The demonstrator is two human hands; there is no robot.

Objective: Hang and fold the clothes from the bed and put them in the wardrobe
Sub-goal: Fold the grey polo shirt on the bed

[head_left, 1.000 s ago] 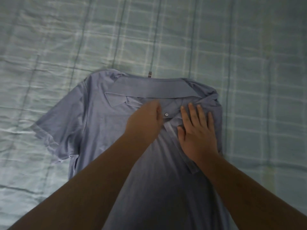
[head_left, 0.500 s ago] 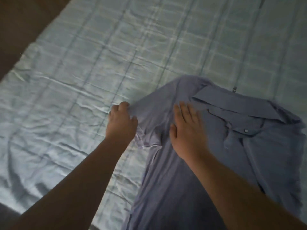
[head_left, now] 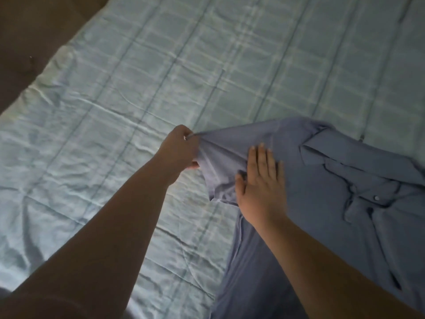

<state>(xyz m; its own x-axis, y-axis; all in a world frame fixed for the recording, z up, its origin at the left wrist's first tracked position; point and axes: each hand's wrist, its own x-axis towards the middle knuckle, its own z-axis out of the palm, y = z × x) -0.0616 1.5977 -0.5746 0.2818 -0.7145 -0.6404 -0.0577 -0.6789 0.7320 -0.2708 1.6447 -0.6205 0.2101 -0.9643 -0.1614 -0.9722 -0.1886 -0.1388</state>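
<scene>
The blue shirt (head_left: 322,203) is laid flat on the bed (head_left: 138,111), its sleeve (head_left: 220,155) is pinched in the curled left hand (head_left: 179,153) and the cloth beside it is held down by the flat, spread right hand (head_left: 259,185), so the sleeve should be folded over slowly and smoothed.

One view only, worn on the person's head, tipped forward and steeply down onto the bed (head_left: 142,93). It sits close, within arm's reach of it; both forearms (head_left: 128,215) reach up from the bottom edge. The wide lens shows the bed askew, a dark area (head_left: 34,31) at upper left, the shirt (head_left: 322,226) at lower right.
</scene>
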